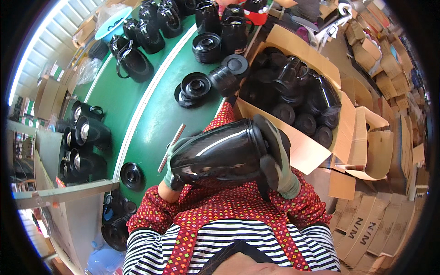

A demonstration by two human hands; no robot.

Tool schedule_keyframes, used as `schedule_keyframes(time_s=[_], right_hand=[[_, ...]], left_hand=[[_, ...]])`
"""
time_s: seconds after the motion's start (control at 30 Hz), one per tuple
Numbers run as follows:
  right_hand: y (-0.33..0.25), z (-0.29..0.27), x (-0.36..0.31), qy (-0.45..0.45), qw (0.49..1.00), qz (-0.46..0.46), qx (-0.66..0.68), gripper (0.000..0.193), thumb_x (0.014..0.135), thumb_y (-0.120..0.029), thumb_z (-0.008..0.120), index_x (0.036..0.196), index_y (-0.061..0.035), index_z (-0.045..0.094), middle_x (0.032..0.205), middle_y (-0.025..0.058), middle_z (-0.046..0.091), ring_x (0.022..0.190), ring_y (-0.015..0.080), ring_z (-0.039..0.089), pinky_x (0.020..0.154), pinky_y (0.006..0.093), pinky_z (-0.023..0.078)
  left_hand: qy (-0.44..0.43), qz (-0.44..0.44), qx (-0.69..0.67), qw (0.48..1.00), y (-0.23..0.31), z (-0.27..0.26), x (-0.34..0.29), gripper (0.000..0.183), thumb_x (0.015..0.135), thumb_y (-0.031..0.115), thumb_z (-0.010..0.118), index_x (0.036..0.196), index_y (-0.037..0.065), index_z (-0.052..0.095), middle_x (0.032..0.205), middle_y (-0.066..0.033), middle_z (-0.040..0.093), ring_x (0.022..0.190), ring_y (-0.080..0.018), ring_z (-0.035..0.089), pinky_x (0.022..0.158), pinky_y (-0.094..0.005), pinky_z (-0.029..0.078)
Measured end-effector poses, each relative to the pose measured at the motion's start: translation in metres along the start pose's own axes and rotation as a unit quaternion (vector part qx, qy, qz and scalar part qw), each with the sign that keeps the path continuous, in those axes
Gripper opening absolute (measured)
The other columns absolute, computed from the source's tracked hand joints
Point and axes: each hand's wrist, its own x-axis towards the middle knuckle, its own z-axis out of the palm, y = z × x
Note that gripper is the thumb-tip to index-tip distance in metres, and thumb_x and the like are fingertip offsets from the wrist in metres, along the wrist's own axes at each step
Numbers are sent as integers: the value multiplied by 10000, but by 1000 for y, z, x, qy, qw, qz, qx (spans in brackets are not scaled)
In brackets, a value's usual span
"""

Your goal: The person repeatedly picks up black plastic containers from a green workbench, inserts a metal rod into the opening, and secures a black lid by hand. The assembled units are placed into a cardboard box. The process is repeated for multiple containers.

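A glossy black jug body [215,153] lies sideways across my lap, its wide rimmed end toward the right. My left hand [169,176], in a pale green glove, is closed around the narrower left end. Beside those fingers a thin copper-coloured rod [171,149] sticks up at a slant; whether the hand grips it cannot be made out. On the rimmed end, my right hand [279,160] presses with its dark-palmed glove, fingers wrapped over the edge. What lies under that palm is hidden.
Black lids [195,85] are stacked on the green conveyor belt [151,114] ahead. Several black jugs [133,64] stand farther along it, others [91,133] lie at the left. An open carton [311,153] full of jugs and lids stands at the right, near flattened cardboard [362,224].
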Motion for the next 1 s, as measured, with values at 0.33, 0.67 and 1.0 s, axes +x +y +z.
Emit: schedule_keyframes(time_s=[0.33,0.67,1.0], right_hand=[[20,-33,19,-113,949,193,223,655,1161,-408,372,1673,-19,247,1635,175,426,1498,245,433,1252,388,315],[25,0,13,-77,875,221,424,695,1083,-506,532,1570,-23,422,1611,162,453,1380,258,536,1174,379,417],[26,10,-3,-12,907,-27,419,938,1060,-640,494,1649,33,211,1574,185,486,1393,267,546,1218,438,369]], left_hand=[[226,146,245,931,83,-26,19,404,843,45,844,1201,-79,705,1502,-323,532,1219,-397,688,1069,-486,564],[180,188,276,925,105,-22,21,440,868,150,850,1165,-137,698,1422,-349,591,1084,-371,741,929,-386,606],[137,-39,-71,987,56,-14,19,562,828,258,881,1238,-80,698,1362,-246,666,1090,-335,736,978,-419,592]])
